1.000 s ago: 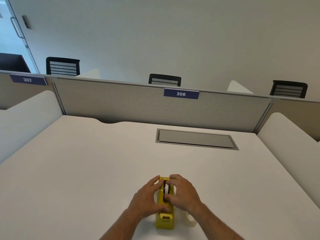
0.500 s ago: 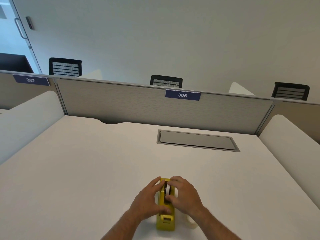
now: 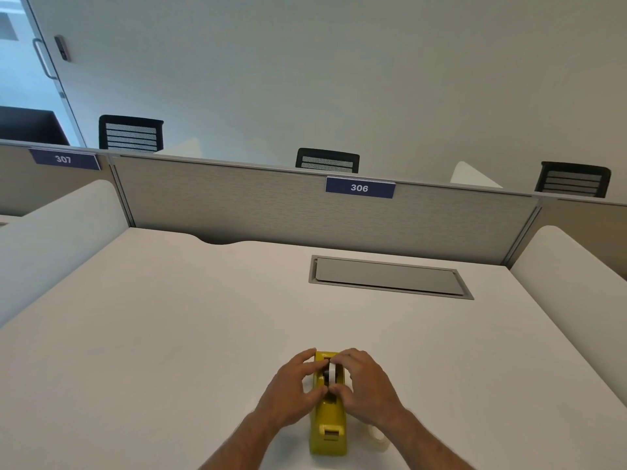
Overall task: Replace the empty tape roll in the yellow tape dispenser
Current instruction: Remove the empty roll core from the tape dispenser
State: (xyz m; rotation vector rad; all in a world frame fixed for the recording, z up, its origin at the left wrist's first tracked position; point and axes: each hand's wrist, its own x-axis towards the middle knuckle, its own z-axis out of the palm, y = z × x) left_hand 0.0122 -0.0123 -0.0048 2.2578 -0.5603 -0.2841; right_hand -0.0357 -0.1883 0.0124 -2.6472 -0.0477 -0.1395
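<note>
The yellow tape dispenser (image 3: 328,432) stands on the white desk (image 3: 169,334) near its front edge, cutter end toward me. A white tape roll (image 3: 331,372) with a dark core sits in its slot. My left hand (image 3: 293,393) grips the dispenser's left side, thumb and fingers around the roll area. My right hand (image 3: 364,385) pinches the roll from the right. A clear, pale tape roll (image 3: 379,437) lies on the desk just right of the dispenser, partly hidden by my right forearm.
A grey recessed cable hatch (image 3: 390,277) is set into the desk at the back right. A grey partition (image 3: 271,205) labelled 306 closes off the far edge. White side dividers stand left and right. Black chairs show beyond the partition.
My hands have stayed on the dispenser; the white roll now shows more between my fingers, and the view has shifted slightly.
</note>
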